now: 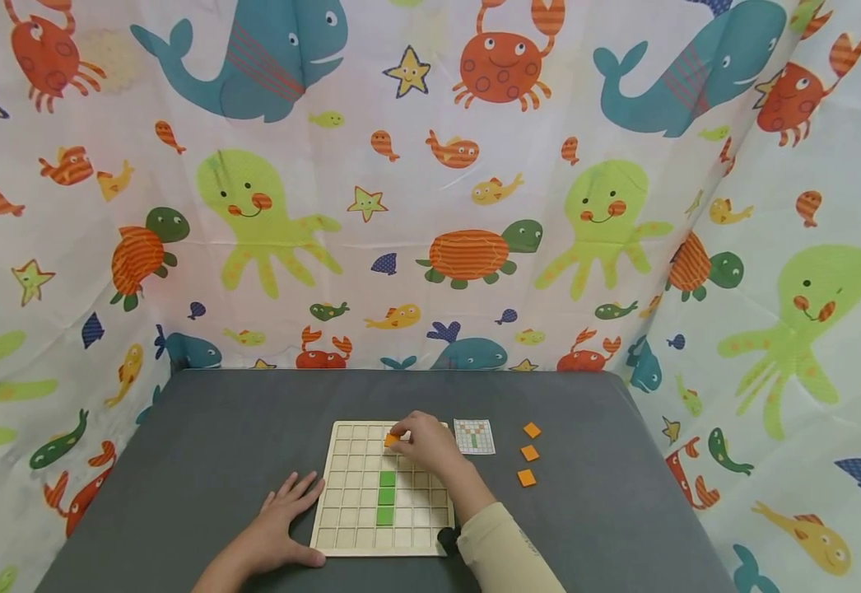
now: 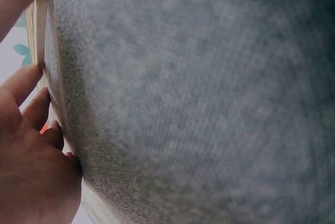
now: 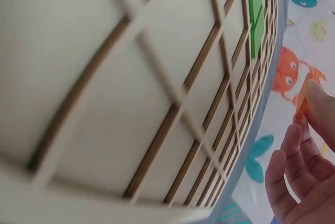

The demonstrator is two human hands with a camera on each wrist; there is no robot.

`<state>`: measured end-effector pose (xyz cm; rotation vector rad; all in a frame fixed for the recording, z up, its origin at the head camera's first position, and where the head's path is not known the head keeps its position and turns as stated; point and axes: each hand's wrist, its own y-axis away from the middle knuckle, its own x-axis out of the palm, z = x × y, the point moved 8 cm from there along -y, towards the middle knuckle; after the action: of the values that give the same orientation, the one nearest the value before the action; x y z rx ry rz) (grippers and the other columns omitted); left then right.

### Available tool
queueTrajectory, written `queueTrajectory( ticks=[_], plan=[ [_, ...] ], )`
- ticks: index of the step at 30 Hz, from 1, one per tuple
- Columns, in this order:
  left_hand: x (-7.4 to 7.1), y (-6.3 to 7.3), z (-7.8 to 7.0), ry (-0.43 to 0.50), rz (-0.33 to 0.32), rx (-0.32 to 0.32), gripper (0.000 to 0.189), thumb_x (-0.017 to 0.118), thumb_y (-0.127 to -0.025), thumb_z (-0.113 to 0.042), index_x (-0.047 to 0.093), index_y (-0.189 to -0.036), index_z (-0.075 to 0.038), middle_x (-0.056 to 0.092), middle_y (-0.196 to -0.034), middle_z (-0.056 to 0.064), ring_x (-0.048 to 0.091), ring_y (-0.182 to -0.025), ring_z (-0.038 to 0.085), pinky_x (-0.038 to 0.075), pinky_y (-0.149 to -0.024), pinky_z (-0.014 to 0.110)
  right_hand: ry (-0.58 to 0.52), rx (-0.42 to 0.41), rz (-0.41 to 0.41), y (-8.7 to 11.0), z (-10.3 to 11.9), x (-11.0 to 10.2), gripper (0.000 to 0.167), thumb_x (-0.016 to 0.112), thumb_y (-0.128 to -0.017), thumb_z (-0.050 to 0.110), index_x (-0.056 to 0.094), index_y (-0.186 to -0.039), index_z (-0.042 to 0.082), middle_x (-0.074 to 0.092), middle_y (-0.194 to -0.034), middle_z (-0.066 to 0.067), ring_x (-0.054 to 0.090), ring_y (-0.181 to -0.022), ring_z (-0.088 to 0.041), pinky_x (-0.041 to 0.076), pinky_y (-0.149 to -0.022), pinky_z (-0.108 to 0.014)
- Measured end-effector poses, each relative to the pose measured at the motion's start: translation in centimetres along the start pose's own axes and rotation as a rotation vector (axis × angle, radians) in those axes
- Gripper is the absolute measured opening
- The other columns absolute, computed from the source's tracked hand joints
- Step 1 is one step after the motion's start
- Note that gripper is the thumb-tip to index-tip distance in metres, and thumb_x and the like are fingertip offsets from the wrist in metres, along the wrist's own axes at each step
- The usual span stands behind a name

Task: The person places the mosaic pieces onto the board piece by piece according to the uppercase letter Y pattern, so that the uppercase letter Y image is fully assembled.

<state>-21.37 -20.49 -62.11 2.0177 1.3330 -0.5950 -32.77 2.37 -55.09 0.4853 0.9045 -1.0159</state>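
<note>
A wooden grid board lies on the grey table, with green square tiles stacked in a column near its middle. My right hand reaches over the board's far part and pinches an orange square tile between thumb and fingers. In the right wrist view that orange tile is seen edge-on at the fingertips, above the grid. My left hand rests at the board's left edge with its fingers spread, thumb by the near corner. The left wrist view shows the left fingers against the board's side.
A small printed pattern card lies just right of the board's far corner. Further right, three orange tiles form a loose column on the grey table. A patterned sea-animal curtain hangs behind and at both sides.
</note>
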Motion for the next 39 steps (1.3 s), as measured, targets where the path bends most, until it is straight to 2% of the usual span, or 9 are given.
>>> queueTrajectory(
  ticks=[8, 17, 22, 26, 30, 32, 39],
  plan=[
    [0.1, -0.2, -0.1, -0.009, 0.015, -0.026, 0.119, 0.095, -0.059, -0.047, 0.037, -0.158, -0.015, 0.025, -0.167, 0.014, 0.002, -0.154, 0.048, 0.001, -0.116, 0.073, 0.016, 0.012, 0.047, -2.0, 1.6, 1.8, 0.022, 0.077, -0.090, 0.030, 0.079, -0.110, 0.019, 0.069, -0.102, 0.004, 0.062, -0.088, -0.010, 0.054, -0.074, -0.027],
    [0.1, -0.2, -0.5, -0.006, 0.034, 0.002, 0.118, 0.094, -0.061, -0.046, 0.035, -0.159, -0.013, 0.023, -0.167, 0.017, 0.002, -0.153, 0.051, 0.000, -0.114, 0.075, 0.049, 0.040, 0.079, -3.4, 2.3, 3.5, 0.023, 0.079, -0.089, 0.031, 0.080, -0.107, 0.018, 0.070, -0.101, 0.004, 0.064, -0.094, -0.015, 0.056, -0.083, -0.031],
    [-0.1, -0.3, -0.4, 0.001, 0.021, 0.020, 0.118, 0.094, -0.061, -0.045, 0.035, -0.158, -0.014, 0.024, -0.167, 0.016, 0.002, -0.153, 0.050, 0.000, -0.114, 0.074, 0.092, 0.045, 0.113, -4.0, 2.9, 4.3, 0.021, 0.080, -0.088, 0.029, 0.080, -0.106, 0.018, 0.072, -0.099, 0.006, 0.065, -0.092, -0.013, 0.056, -0.080, -0.031],
    [0.1, -0.5, -0.2, -0.014, 0.024, 0.020, 0.118, 0.094, -0.061, -0.047, 0.036, -0.158, -0.014, 0.024, -0.167, 0.015, 0.003, -0.153, 0.050, 0.002, -0.114, 0.075, 0.184, 0.043, 0.141, -4.2, 3.2, 5.1, 0.017, 0.081, -0.088, 0.030, 0.080, -0.103, 0.022, 0.071, -0.096, 0.010, 0.065, -0.092, -0.012, 0.056, -0.077, -0.031],
    [0.2, -0.2, -0.3, -0.011, 0.027, 0.028, 0.117, 0.093, -0.062, -0.046, 0.035, -0.158, -0.013, 0.024, -0.167, 0.017, 0.002, -0.152, 0.052, 0.002, -0.113, 0.077, 0.268, 0.035, 0.135, -4.4, 3.6, 5.6, 0.014, 0.081, -0.087, 0.032, 0.079, -0.099, 0.025, 0.067, -0.095, 0.010, 0.064, -0.091, -0.011, 0.055, -0.075, -0.030],
    [0.1, 0.0, -0.3, -0.008, 0.024, 0.026, 0.117, 0.094, -0.062, -0.045, 0.035, -0.158, -0.013, 0.023, -0.167, 0.017, 0.002, -0.152, 0.052, 0.001, -0.113, 0.076, 0.298, 0.036, 0.129, -4.5, 3.8, 5.6, 0.017, 0.081, -0.087, 0.033, 0.078, -0.102, 0.026, 0.066, -0.094, 0.010, 0.063, -0.091, -0.011, 0.055, -0.075, -0.031],
    [0.1, -0.1, -0.2, -0.009, 0.022, 0.013, 0.116, 0.094, -0.062, -0.044, 0.037, -0.158, -0.013, 0.024, -0.166, 0.018, 0.002, -0.152, 0.053, 0.003, -0.112, 0.077, 0.285, 0.065, 0.130, -4.4, 3.5, 5.4, 0.027, 0.082, -0.085, 0.036, 0.077, -0.109, 0.025, 0.065, -0.096, 0.008, 0.063, -0.090, -0.011, 0.055, -0.072, -0.030]
  ],
)
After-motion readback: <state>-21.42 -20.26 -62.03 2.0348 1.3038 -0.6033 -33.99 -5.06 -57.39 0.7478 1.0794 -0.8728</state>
